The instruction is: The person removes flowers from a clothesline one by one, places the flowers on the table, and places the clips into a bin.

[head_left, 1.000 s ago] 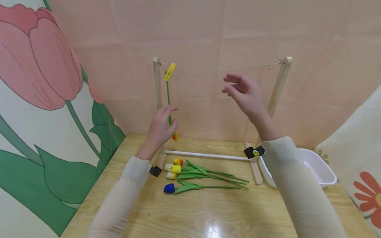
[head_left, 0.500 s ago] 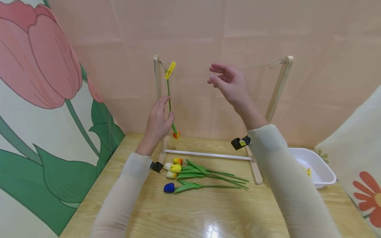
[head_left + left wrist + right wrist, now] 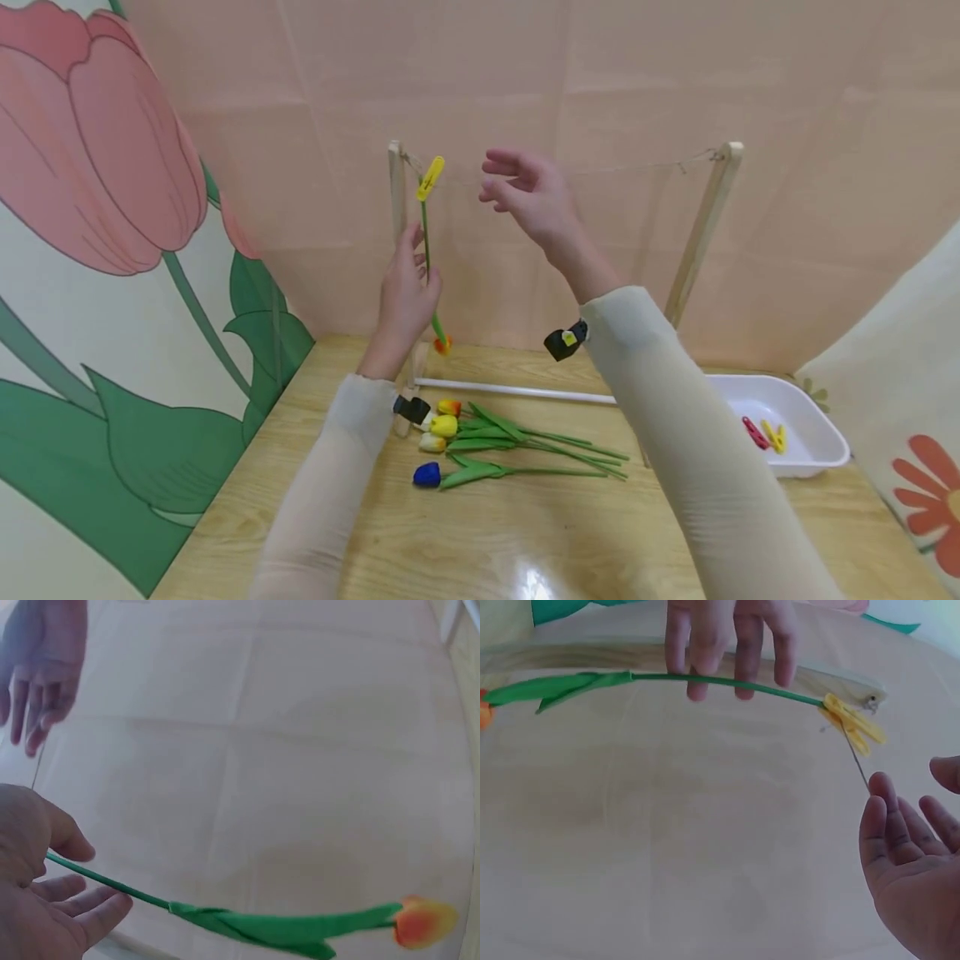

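Note:
An orange-yellow artificial tulip (image 3: 442, 344) hangs head down at the left end of a thin string (image 3: 637, 169). A yellow clothespin (image 3: 431, 178) clips its stem end to that string. My left hand (image 3: 408, 292) is at the green stem, fingers behind it and loosely spread; in the left wrist view, the thumb stands apart from the stem (image 3: 124, 887). To the right of the clothespin, my right hand (image 3: 528, 196) is raised by the string with fingers loosely bent and nothing held. From the right wrist view, the string runs from the clothespin (image 3: 847, 724) toward its fingertips.
Wooden posts (image 3: 705, 225) hold the string, with a white rod (image 3: 517, 389) joining them low down. Several tulips (image 3: 444, 427) and a blue tulip (image 3: 427, 475) lie on the table in front. A white basin (image 3: 832, 446) at right contains red (image 3: 754, 432) and yellow clothespins (image 3: 780, 438).
My left hand has risen along the hanging tulip's stem. My right hand has travelled left along the string toward the clothespin, and its arm has uncovered more of the basin.

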A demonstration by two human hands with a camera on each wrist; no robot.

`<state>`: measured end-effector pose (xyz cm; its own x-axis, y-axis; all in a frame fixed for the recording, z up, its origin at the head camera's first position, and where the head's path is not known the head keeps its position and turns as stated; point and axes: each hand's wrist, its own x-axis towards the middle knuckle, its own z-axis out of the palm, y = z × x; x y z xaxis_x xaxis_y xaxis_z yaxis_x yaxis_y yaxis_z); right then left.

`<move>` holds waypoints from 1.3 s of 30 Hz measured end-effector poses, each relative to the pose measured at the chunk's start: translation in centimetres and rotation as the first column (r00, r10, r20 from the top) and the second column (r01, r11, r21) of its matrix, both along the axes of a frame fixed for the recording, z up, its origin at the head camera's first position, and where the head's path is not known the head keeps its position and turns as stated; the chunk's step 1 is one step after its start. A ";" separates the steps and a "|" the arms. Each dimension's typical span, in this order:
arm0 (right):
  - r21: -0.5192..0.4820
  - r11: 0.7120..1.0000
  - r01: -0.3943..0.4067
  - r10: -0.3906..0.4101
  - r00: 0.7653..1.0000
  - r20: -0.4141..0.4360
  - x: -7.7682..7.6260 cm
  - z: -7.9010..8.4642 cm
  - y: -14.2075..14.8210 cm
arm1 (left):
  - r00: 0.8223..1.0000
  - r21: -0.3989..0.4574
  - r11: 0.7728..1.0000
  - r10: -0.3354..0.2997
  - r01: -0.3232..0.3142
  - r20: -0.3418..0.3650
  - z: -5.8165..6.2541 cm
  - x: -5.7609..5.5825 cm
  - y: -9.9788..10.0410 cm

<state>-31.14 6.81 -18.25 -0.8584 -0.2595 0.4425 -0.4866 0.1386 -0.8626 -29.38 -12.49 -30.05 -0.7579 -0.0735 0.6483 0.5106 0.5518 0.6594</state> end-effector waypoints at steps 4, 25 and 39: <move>-0.026 0.999 -0.037 0.039 0.998 0.053 -0.2 0.1 -0.9 | 1.000 0.042 0.999 0.007 -0.006 -0.004 0.2 -0.1 0.4; -0.124 0.990 -0.070 0.099 0.963 0.251 -1.3 1.5 -5.0 | 1.000 0.137 0.990 -0.026 0.026 0.003 0.9 -0.3 1.0; -0.167 0.986 0.007 0.048 0.946 0.321 -1.8 1.8 -5.6 | 0.999 0.130 0.991 -0.031 0.033 -0.014 0.9 0.1 1.3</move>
